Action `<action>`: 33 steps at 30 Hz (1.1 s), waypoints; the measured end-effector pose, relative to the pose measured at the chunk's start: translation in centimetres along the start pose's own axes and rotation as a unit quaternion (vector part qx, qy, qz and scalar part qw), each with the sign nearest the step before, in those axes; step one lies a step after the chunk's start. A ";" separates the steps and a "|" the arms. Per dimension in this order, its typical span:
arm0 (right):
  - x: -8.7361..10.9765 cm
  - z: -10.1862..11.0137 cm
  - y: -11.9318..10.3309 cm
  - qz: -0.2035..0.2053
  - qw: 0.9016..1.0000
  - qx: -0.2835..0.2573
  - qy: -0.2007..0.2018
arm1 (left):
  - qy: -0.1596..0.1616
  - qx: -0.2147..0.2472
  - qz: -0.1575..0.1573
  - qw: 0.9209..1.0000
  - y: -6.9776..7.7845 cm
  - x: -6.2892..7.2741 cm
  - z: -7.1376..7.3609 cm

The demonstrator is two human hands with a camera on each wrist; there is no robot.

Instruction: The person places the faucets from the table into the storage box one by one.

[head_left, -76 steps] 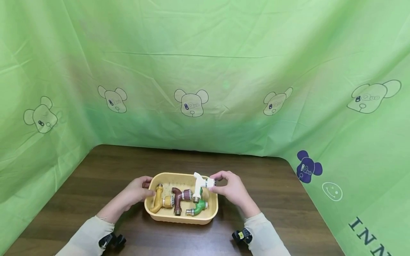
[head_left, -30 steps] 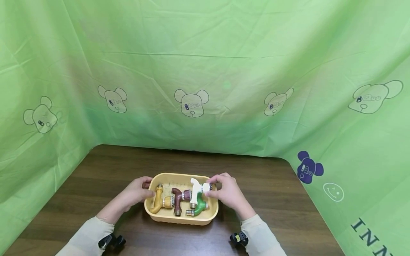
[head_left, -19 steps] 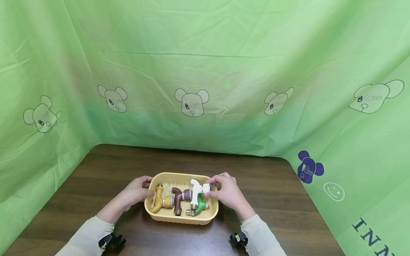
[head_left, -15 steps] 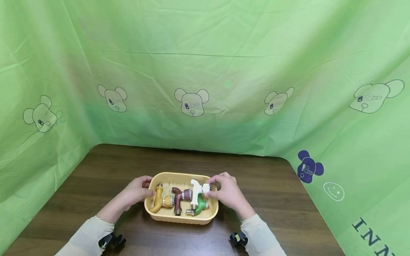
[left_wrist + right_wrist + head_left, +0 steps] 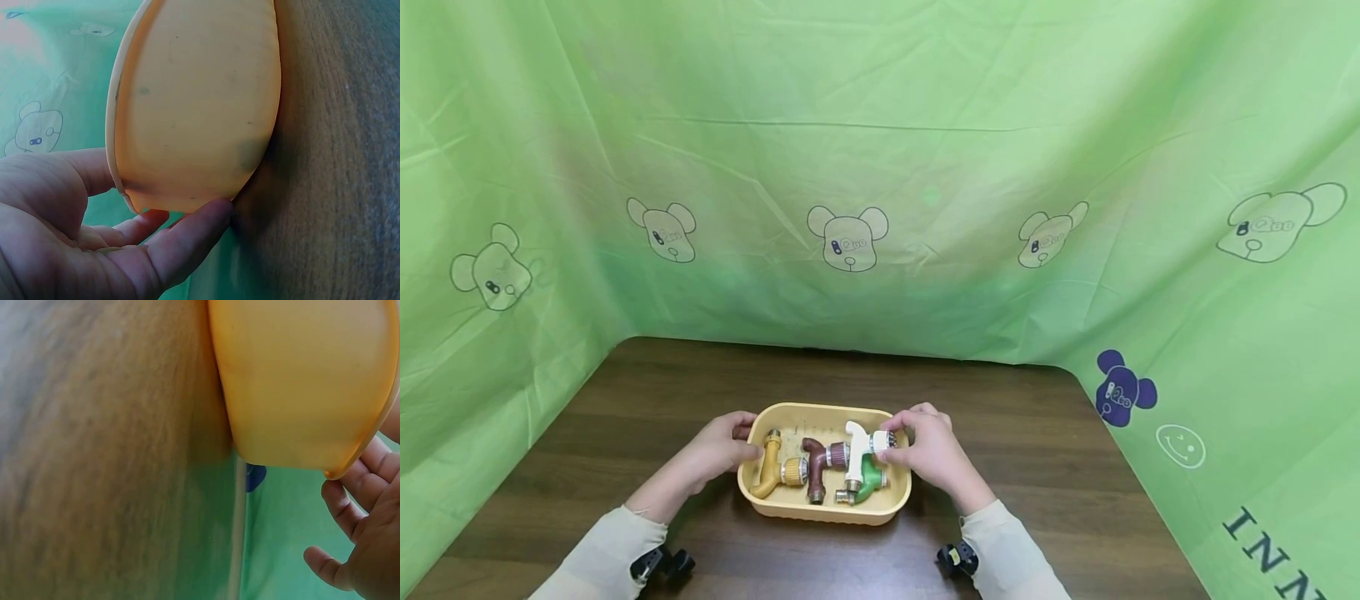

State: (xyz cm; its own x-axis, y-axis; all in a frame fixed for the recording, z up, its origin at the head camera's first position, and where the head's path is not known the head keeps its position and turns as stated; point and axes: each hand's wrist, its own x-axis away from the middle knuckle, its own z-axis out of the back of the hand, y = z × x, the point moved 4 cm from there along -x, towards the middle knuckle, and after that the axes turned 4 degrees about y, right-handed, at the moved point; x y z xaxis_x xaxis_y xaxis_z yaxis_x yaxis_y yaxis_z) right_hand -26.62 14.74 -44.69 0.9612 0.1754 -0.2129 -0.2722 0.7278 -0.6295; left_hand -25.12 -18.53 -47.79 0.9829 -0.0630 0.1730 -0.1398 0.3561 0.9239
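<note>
A yellow plastic basin [image 5: 820, 514] sits on the table, gripped at its left end by my left hand [image 5: 724, 447]; in the left wrist view the thumb hooks over the rim and fingers lie against the outer wall. My right hand [image 5: 932, 443] reaches over the right rim and pinches the handle end of a white tap [image 5: 855, 458]. That white tap overlaps a green tap [image 5: 872, 479], hiding part of it. Left of them lie a maroon tap [image 5: 817, 471] and a mustard-yellow tap [image 5: 769, 471]. The right wrist view shows the basin's outer wall [image 5: 300, 381], with the tap hidden.
The brown wooden table [image 5: 1000, 400] extends on all sides of the basin. Behind and beside it hangs a green curtain [image 5: 850, 150] printed with bear heads. Black wrist cameras sit at both cuffs.
My right hand has moved slightly left and down, lowering the white tap over the green one inside the basin. During the last second it has barely moved. My left hand stays on the basin.
</note>
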 end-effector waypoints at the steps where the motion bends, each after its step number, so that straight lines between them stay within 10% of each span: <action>1: 0.0 0.0 0.0 0.000 1.000 0.000 0.000 | 0.001 0.001 0.001 1.000 0.0 0.0 0.0; 33: 0.1 -0.1 -0.2 0.031 0.999 0.004 -0.012 | 0.002 -0.002 0.000 1.000 0.1 0.0 -0.1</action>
State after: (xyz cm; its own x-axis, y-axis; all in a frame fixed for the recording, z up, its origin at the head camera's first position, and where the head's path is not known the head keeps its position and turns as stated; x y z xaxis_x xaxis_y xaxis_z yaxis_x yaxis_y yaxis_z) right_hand -26.46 14.57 -44.68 0.9434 0.2357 -0.2334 -0.3308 0.7201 -0.6100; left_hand -25.12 -18.38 -47.69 0.9832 -0.0595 0.1723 -0.1400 0.3594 0.9226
